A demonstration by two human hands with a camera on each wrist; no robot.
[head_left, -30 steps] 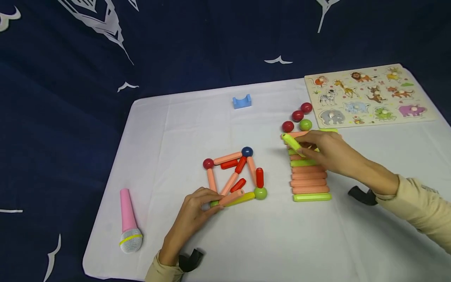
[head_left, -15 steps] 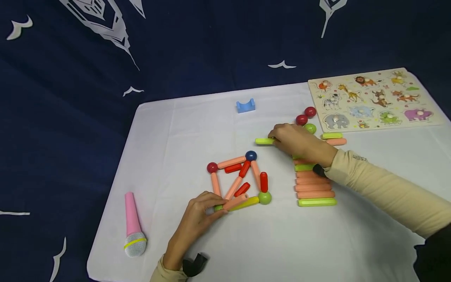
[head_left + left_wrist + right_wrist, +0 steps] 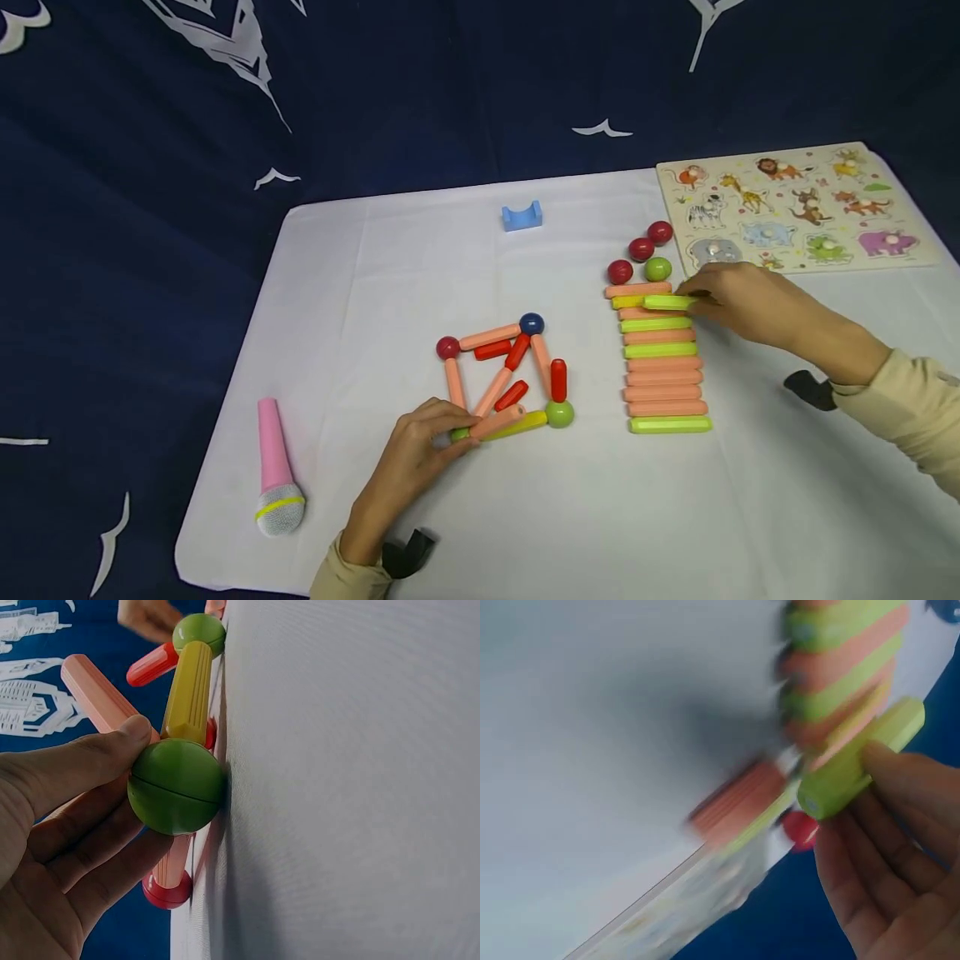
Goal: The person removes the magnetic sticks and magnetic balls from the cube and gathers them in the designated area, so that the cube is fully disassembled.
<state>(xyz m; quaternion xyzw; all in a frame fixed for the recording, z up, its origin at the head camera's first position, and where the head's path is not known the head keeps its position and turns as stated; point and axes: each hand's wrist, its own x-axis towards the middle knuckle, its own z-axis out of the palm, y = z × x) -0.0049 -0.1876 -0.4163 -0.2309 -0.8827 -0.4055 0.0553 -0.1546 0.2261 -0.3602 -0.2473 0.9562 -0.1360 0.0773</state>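
A frame of magnetic sticks and balls lies on the white table, with a red ball, a blue ball and a light green ball at its corners. My left hand grips the darker green ball at the near left corner. From that ball a peach stick tilts up beside the thumb, and a yellow stick runs along the table. My right hand pinches a lime green stick over the far end of a row of peach and lime sticks.
Several loose balls sit behind the stick row, beside an animal peg puzzle board. A light blue cradle piece stands at the back. On the left lies a pink toy microphone. Red short sticks lie inside the frame.
Holding the lime stick, my right hand swung left past the row, then came back right to its far end. My left hand has stayed on the green ball.
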